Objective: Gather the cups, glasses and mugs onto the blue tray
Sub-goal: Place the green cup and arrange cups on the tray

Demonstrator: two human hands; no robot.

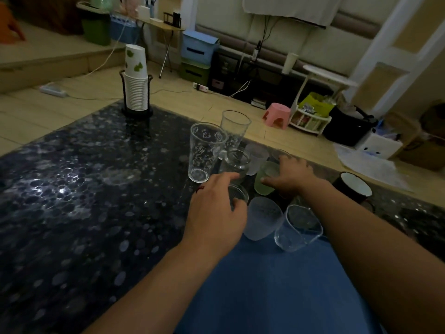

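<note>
The left hand [216, 208] gripped a small clear glass [237, 192] beside the blue tray [265, 285]; the right hand [292, 177] clasped a green cup [266, 179].

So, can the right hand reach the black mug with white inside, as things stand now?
Probably yes. The black mug stands alone on the table, to the right of the right hand, with nothing between them. That hand rests on the green cup, so it must let go first.
</note>
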